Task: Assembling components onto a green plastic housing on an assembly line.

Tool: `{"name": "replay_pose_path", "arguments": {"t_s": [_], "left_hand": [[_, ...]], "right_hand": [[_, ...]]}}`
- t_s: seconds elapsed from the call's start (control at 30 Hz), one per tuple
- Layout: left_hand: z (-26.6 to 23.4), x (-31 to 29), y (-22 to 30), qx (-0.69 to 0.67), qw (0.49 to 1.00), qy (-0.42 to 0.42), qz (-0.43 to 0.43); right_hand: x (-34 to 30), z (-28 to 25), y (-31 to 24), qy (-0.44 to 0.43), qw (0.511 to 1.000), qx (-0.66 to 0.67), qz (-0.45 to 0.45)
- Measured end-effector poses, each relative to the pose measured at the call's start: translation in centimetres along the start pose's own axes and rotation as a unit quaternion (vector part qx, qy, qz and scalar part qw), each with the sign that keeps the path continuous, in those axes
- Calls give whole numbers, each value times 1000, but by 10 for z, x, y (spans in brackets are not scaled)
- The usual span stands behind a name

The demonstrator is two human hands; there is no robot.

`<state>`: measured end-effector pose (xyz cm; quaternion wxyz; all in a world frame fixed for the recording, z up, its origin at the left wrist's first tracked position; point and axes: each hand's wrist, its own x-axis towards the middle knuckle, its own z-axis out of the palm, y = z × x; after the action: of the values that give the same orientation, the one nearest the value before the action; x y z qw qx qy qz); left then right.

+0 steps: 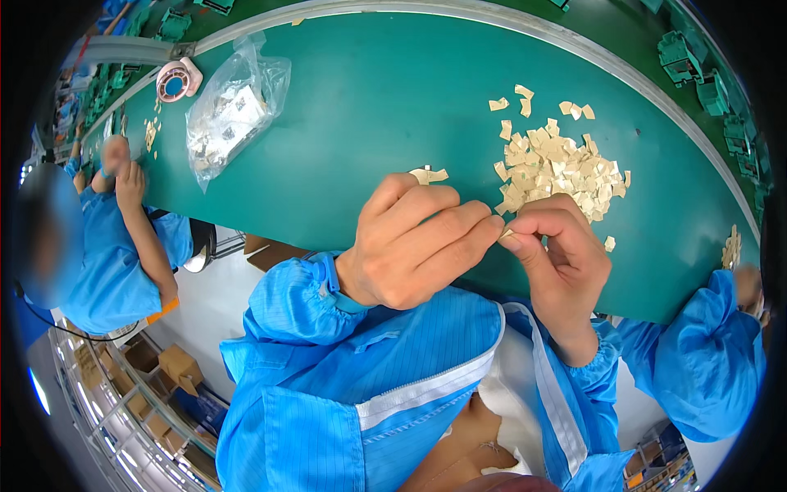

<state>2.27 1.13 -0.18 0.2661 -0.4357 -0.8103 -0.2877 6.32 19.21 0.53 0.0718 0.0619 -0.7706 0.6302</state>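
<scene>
My two hands meet at their fingertips above the near part of the green table. A small cream-coloured piece (506, 233), like a scrap of paper or tape, shows between them. My right hand (566, 266) pinches it between thumb and forefinger. The fingers of my left hand (422, 242) are closed at the same spot; its thumb is hidden behind them. Just beyond my right hand lies a heap of similar small cream pieces (561, 168), with several scattered around it. A few more cream pieces (430, 175) stick out behind my left knuckles.
The green table (369, 98) bears a clear plastic bag (234, 115) of white items at the far left. Beside it stands a pinkish tape roll (174, 82). Co-workers in blue sit at left (111, 271) and right (697, 361). Shelves with cardboard boxes (180, 365) stand at lower left.
</scene>
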Motion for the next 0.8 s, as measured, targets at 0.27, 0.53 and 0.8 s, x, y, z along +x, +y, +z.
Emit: {"name": "replay_pose_path", "arguments": {"t_s": [0.27,0.53,0.8], "left_hand": [[-3,11,9,-9,999,-30,6],[6,11,8,-68,997,-24,-4],[11,22,19,-147,982,-23,-113]], "right_hand": [[2,-5,8,14,999,28,-40],[3,-18,14,10,967,-109,-231],[-2,-25,20,31,929,-221,-296]]}}
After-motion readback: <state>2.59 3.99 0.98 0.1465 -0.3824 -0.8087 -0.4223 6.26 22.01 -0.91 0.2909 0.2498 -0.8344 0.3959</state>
